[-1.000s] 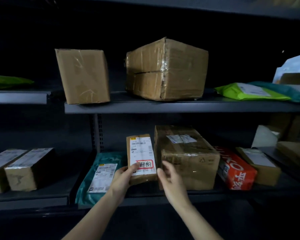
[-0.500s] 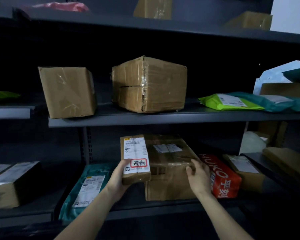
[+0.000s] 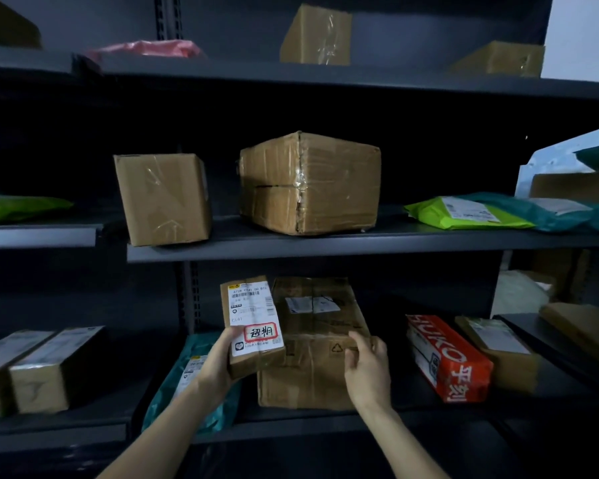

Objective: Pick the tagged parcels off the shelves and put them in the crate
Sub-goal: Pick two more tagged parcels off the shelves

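My left hand [image 3: 217, 363] grips a small brown parcel [image 3: 253, 323] from its lower left, lifted clear of the lower shelf. The parcel carries a white shipping label and a red-bordered tag with handwritten characters. My right hand [image 3: 365, 368] rests with curled fingers on the front of a bigger cardboard box [image 3: 317, 340] standing just right of the small parcel. No crate is in view.
A teal mailer [image 3: 187, 382] lies under my left wrist. A red-and-white box [image 3: 448, 354] and a brown box [image 3: 495, 350] sit to the right. Two boxes [image 3: 42, 369] stand at lower left. The middle shelf [image 3: 325, 242] holds two cartons, green and teal mailers.
The small tagged parcel has come up off the lower shelf in my left hand. My right hand moved right onto the bigger box's front. The view tilted upward, showing the top shelf.
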Motion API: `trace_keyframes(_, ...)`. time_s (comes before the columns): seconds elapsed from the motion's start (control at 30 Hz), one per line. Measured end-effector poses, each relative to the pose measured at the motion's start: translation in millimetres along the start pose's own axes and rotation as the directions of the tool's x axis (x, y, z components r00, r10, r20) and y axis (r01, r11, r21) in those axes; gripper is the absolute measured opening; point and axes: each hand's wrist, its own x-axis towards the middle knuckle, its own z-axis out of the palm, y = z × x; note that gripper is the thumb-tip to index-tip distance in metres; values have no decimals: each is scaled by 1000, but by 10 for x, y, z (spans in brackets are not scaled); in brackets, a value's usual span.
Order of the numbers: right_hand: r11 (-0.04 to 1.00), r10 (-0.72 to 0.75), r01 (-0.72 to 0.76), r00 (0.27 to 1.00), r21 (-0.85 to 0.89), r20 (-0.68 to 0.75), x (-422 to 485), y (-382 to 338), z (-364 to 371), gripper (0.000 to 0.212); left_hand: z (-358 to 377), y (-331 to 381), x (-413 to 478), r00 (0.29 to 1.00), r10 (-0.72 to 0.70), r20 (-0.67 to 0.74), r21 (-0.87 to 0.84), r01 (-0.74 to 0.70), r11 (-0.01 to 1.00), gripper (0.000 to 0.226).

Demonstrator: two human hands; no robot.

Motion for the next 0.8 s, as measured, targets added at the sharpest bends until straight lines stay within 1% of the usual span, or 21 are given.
trace_keyframes(0.1,1000,6,-6,1000,25,17,-2,11,-31,37,24,-42,-3,999,25,-27,65,-23,998,32)
trace_keyframes(0.17,1000,-6,6,1000,16,13,-17,56,-95,39,113,-75,5,999,29,-25,112,-26,993,38)
trace_keyframes(0.33,997,13,-15,1000,-77,-16,-69,317,-392,44,598,-270,-25,987,-39,153,199,8,980,49)
trace_keyframes(0.53,980,78,-96,991,-173,-106,-116,832,-921,48,1258,-698,-112,931,-136,337,279,39,959,63)
trace_keyframes(0.67,956,159,-192,974,-220,-159,-10,1153,-1220,51,1615,-1007,-62,881,-252,402,353,105,930,56)
trace_keyframes(0.73,944,182,-216,971,-249,-154,97,1262,-1295,52,1736,-1127,-11,868,-320,380,352,185,918,45)
trace_keyframes(0.8,938,206,-235,969,-255,-134,217,1330,-1319,54,1807,-1223,56,875,-348,338,333,235,913,34)
